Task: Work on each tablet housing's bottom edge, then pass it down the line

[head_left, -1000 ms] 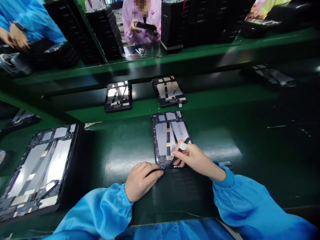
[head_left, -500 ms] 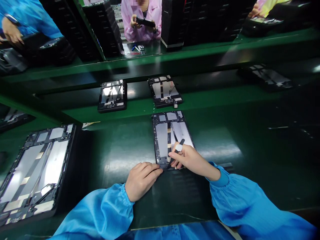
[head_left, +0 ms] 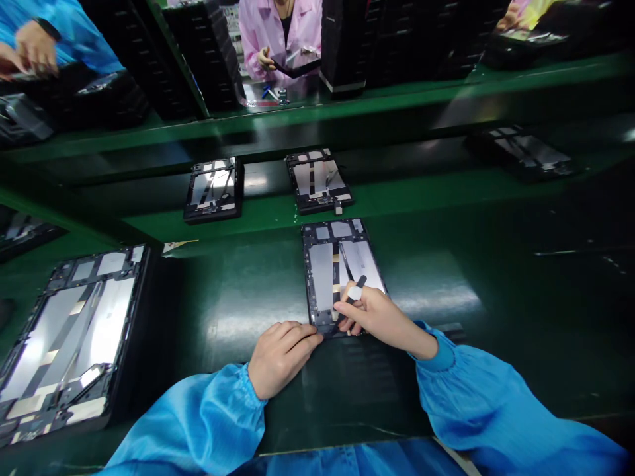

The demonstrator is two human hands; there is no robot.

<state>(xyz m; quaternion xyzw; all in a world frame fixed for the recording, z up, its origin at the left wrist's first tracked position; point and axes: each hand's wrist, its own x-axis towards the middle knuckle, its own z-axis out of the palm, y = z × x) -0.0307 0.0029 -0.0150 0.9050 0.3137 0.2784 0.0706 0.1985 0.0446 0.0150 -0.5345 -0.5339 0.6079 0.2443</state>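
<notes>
An opened tablet point(head_left: 320, 274) lies on the dark green bench in front of me, showing its silver plates, black flex cable and lower circuit parts. My left hand point(head_left: 282, 357) rests on the bench at the tablet's lower left corner. Its fingers are stretched out, with the tips touching that corner. My right hand point(head_left: 370, 312) is over the tablet's lower right part, closed in a pen-like grip on a slim black tool point(head_left: 362, 282) with a white patch on it. The tool slants down to the tablet's lower edge; my fingers partly hide its tip.
A larger-looking opened tablet point(head_left: 59, 337) sits raised at the left. Beyond the bench, a tablet point(head_left: 213, 188), another tablet point(head_left: 320, 180) and a third tablet point(head_left: 526, 152) lie on a lower strip. Black stacked trays point(head_left: 407, 46) stand behind a green rail point(head_left: 297, 122). Co-workers sit across.
The tablets on the far strip have shifted slightly left. Across from me, a co-worker in pink has lowered and tilted the dark device they hold. My hands look almost unmoved.
</notes>
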